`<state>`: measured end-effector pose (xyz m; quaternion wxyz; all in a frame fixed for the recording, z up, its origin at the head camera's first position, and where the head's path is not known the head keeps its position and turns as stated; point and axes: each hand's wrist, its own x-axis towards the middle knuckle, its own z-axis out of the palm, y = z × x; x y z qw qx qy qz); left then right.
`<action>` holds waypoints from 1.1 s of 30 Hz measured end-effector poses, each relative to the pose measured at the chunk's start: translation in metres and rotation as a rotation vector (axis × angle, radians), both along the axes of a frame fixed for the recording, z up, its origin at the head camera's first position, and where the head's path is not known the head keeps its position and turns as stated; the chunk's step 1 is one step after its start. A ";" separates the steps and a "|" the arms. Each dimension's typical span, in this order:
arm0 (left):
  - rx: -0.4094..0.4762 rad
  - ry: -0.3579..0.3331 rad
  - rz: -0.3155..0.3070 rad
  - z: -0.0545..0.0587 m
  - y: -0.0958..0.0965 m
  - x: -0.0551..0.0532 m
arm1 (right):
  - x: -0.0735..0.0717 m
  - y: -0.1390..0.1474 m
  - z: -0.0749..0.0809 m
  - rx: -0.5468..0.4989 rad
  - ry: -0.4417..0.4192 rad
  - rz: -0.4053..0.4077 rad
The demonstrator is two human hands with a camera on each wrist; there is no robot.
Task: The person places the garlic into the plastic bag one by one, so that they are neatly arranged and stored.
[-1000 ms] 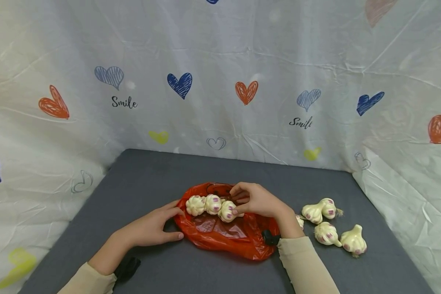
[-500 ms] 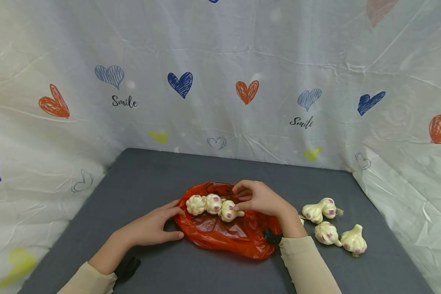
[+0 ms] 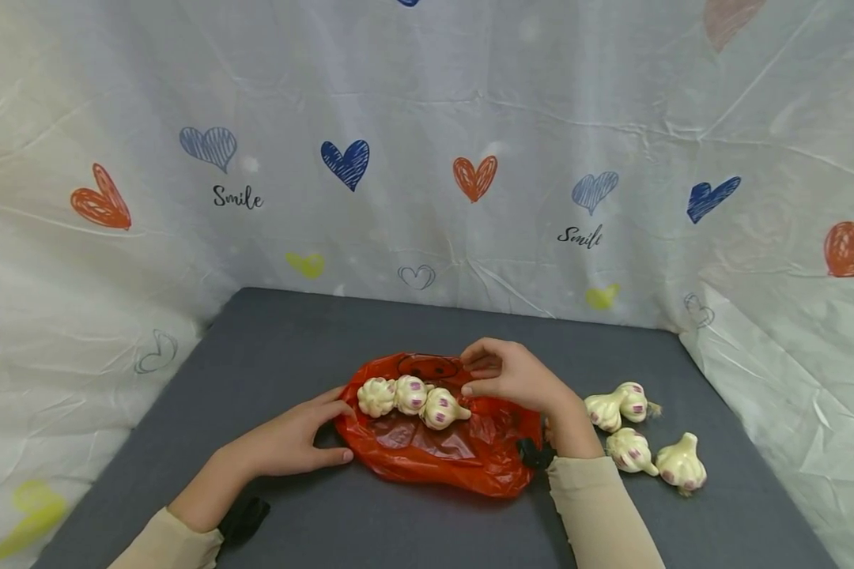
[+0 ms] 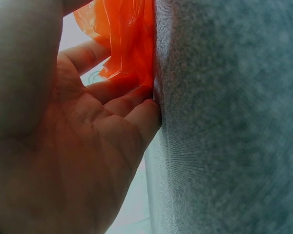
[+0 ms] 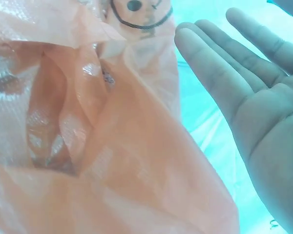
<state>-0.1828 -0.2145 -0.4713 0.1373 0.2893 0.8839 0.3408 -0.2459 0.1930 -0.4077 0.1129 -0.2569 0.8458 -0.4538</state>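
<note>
A red plastic bag lies spread on the dark table. Three garlic bulbs sit side by side on it: a left bulb, a middle bulb and a right bulb whose stem points right. My left hand rests at the bag's left edge, fingers loosely extended against the plastic; in the left wrist view its fingers touch the bag and the table. Over the bag's right part, my right hand holds nothing, a short gap from the right bulb. Its fingers appear extended in the right wrist view.
Right of my right forearm lie several more garlic bulbs, among them a far pair, a near bulb and the rightmost bulb. A white curtain with printed hearts hangs around the grey table.
My right hand has let go of the right garlic bulb and moved back and to the right. The bulbs and my left hand have stayed in place.
</note>
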 end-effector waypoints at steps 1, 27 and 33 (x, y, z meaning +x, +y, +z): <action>0.000 -0.001 0.001 0.000 0.000 0.000 | 0.000 0.001 0.001 0.001 0.002 -0.005; 0.007 0.001 -0.001 0.001 -0.001 0.001 | 0.007 0.050 0.023 -0.046 0.059 -0.154; 0.000 0.002 -0.001 0.000 0.000 0.000 | 0.005 0.063 0.023 -0.024 0.096 -0.192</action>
